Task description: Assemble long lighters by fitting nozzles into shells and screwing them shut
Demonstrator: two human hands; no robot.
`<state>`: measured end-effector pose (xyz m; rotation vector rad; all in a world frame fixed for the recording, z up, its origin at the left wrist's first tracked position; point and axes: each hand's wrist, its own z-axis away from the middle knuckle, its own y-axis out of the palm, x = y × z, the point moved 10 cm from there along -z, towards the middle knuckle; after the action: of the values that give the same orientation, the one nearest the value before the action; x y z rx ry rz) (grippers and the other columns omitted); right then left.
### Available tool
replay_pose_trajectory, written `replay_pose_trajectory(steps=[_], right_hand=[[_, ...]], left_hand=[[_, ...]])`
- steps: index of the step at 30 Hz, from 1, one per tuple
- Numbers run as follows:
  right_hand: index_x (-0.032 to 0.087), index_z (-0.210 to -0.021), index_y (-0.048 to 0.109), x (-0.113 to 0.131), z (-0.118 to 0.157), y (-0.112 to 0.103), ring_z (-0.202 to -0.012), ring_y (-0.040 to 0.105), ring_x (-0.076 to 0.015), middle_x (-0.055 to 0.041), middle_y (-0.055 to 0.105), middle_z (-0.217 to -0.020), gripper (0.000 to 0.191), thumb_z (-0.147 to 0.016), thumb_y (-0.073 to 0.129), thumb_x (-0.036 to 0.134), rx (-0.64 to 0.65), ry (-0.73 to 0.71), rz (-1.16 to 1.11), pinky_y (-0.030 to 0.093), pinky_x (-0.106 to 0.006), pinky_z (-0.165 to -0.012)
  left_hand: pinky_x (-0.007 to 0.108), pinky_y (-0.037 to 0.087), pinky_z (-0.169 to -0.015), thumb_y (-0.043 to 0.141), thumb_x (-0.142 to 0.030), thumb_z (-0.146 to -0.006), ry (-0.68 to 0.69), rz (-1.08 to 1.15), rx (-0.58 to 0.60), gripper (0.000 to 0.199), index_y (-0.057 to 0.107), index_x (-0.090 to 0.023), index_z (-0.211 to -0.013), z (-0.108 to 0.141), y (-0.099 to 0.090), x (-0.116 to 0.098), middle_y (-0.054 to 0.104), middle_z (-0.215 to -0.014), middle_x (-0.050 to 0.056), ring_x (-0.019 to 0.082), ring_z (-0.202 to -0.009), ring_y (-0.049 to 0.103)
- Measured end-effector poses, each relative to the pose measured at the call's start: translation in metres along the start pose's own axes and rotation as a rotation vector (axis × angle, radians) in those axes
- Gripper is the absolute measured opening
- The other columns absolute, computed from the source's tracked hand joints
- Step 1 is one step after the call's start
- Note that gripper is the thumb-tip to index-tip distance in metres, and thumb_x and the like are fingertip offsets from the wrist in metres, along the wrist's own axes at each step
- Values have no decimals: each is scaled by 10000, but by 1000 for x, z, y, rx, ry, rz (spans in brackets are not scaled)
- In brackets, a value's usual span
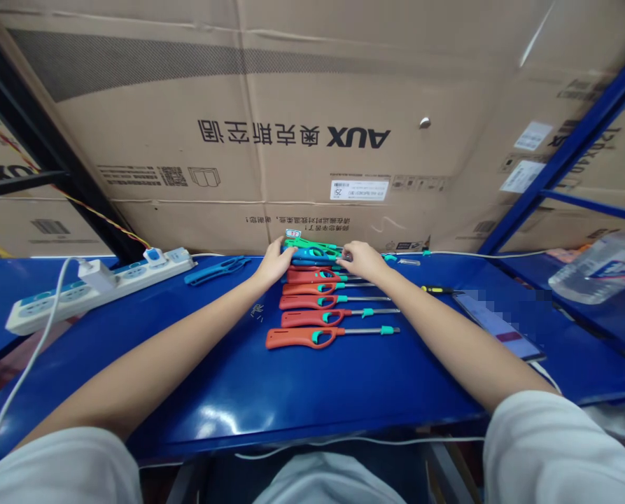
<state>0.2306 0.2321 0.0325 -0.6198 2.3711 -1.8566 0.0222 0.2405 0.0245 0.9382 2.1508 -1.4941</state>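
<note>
My left hand (pixel 275 262) is closed on the handle end of a blue long-nosed lighter (pixel 311 255) at the far side of the table. My right hand (pixel 362 259) pinches the same lighter near where its metal rod begins. Behind it lies a green lighter (pixel 312 243), partly covered. Several red and orange lighters lie in a row toward me, handles left and rods right; the nearest is an orange lighter (pixel 296 338) with a green trigger. My right forearm hides some rod tips.
A white power strip (pixel 149 271) with plugs lies left, beside a loose blue lighter shell (pixel 218 270). To the right are a yellow screwdriver (pixel 437 289), a phone (pixel 495 325) and a clear plastic bottle (pixel 600 266). A large cardboard box (pixel 291 84) stands behind the blue table (pixel 228 392).
</note>
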Motion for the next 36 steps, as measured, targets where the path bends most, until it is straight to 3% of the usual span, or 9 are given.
replay_pose_trajectory(steps=[3,5,7,9,10,12,16,24,36], right_hand=[[155,-1029,638,10,14,-6,-881,618,-193,-83,672,-948,167,-876,634,222,-12,-28,-49,461,-277,-766],[154,-1058,615,24,31,-16,-885,612,-175,-82,667,-998,179,-882,601,190,-16,-75,-90,458,-267,-765],[186,-968,620,46,56,-20,-774,601,-136,-24,671,-901,95,-900,601,249,63,-180,-163,449,-238,-706],[196,-891,631,82,92,-6,-720,584,-132,-2,664,-827,187,-908,629,382,344,-398,-320,421,-237,-651],[196,-869,629,92,106,-1,-708,577,-136,-2,663,-823,248,-882,665,441,421,-429,-324,397,-239,-620],[192,-853,609,101,121,2,-706,554,-153,-12,652,-827,368,-800,742,532,408,-436,-269,343,-249,-585],[194,-883,573,108,127,10,-740,552,-174,-16,638,-845,460,-718,818,546,334,-405,-253,334,-262,-602],[163,-994,600,119,144,4,-964,588,-267,-127,624,-1041,338,-824,764,405,318,-406,-110,484,-372,-796],[140,-989,622,110,148,8,-941,625,-287,-138,669,-997,402,-791,791,446,372,-330,-75,503,-393,-804]], left_hand=[[492,334,-1168,530,-280,-860,4,-33,-43,547,489,-140,-1388,23,-19,-17,505,-1426,175,332,-1393,412],[462,379,-1131,583,-288,-832,70,-44,-12,469,573,-153,-1281,48,-29,-37,561,-1345,152,317,-1301,492],[402,485,-993,594,-317,-844,289,-54,230,262,665,-197,-1066,82,-18,-70,672,-1112,90,271,-1092,612],[355,510,-890,595,-370,-880,456,-87,520,197,706,-229,-961,126,-1,-92,697,-996,61,244,-970,650],[334,514,-850,625,-383,-868,462,-111,577,200,716,-235,-967,140,2,-94,701,-993,61,240,-944,660],[326,511,-833,682,-375,-837,439,-161,598,227,717,-242,-1017,157,5,-92,705,-1045,67,250,-967,667],[340,511,-856,743,-332,-819,392,-152,589,254,696,-224,-1044,165,14,-82,704,-1092,81,265,-1021,660],[388,498,-968,686,-310,-895,378,-59,531,268,647,-224,-1146,175,24,-83,644,-1185,98,261,-1100,602],[426,503,-940,680,-321,-906,352,3,509,272,648,-222,-1158,180,29,-85,615,-1092,91,260,-1039,562]])
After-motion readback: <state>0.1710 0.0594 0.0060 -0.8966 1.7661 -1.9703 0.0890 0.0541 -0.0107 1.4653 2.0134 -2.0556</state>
